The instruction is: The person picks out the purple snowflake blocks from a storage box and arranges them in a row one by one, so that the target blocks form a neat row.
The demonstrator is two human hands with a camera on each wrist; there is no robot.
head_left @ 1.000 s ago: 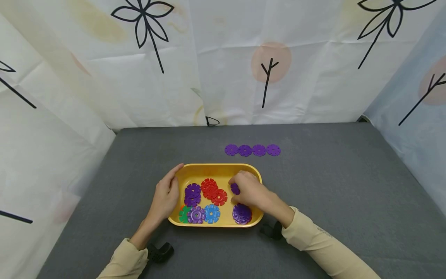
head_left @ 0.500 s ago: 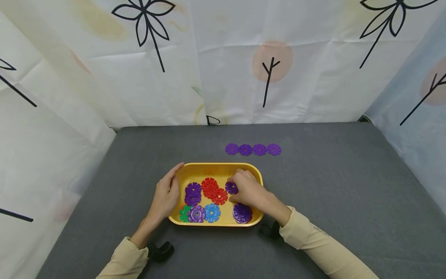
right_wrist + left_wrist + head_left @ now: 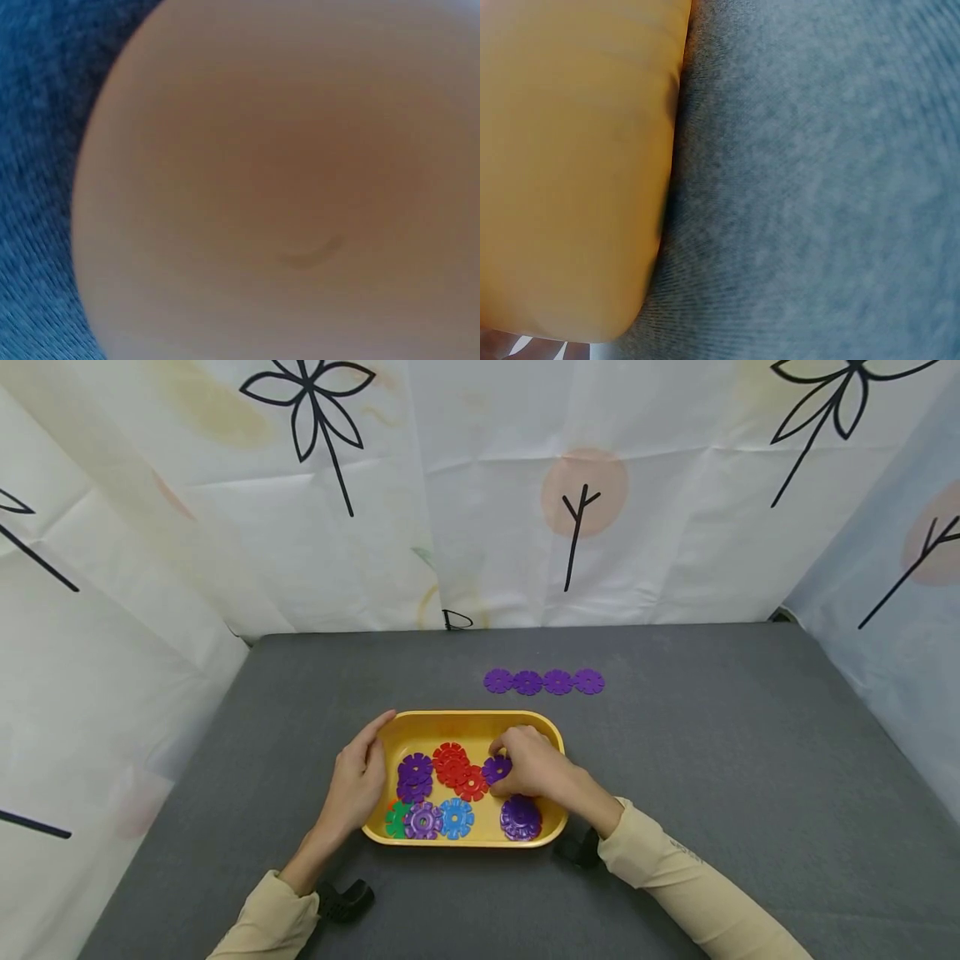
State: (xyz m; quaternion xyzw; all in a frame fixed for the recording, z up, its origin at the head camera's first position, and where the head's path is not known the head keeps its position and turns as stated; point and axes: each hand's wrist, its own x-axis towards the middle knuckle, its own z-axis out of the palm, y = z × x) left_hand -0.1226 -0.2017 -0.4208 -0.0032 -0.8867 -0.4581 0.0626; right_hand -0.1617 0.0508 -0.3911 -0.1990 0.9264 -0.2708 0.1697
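Right hand (image 3: pixel 532 764) pinches 1 upward-facing purple flower disc (image 3: pixel 495 769) in the yellow tray (image 3: pixel 486 827), whose long axis runs sideways; left hand (image 3: pixel 357 783), fingers straight, touches its end

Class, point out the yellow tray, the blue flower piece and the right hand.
Yellow tray (image 3: pixel 465 726): head view, far inner wall.
Blue flower piece (image 3: pixel 456 819): head view, its middle.
Right hand (image 3: pixel 536 766): head view, its back.

A yellow tray (image 3: pixel 476 719) is touched by the left hand (image 3: pixel 362 779); inside, a purple flower disc (image 3: pixel 496 768) is apparently pinched by right-hand fingers (image 3: pixel 509 740).
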